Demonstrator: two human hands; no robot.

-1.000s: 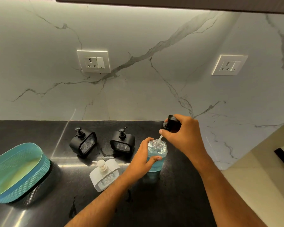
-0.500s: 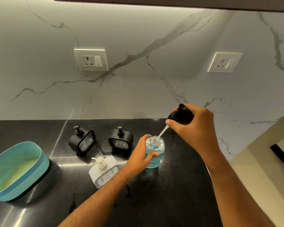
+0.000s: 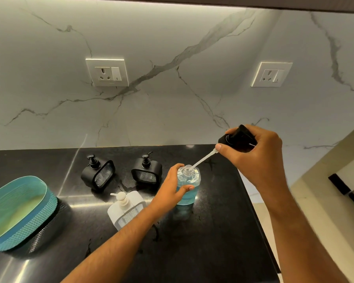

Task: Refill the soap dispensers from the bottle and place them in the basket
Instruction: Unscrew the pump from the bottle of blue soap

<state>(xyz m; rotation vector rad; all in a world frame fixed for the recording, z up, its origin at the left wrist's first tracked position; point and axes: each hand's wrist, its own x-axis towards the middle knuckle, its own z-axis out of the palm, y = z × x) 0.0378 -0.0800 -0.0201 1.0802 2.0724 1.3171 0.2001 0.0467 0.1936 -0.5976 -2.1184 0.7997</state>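
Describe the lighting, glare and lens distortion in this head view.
Head view: a light strip under the cabinet washes the marble wall; bright streaks of glare cross the black counter near the basket; wide-angle bending bows the counter's back edge and tilts the sockets; the hands look sharp.

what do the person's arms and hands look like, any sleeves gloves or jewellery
Both forearms are bare as far as the frame shows: no sleeves in view. The left hand and right hand wear no gloves, and no rings, watch or bracelets are visible. Fingernails look short and unpainted.
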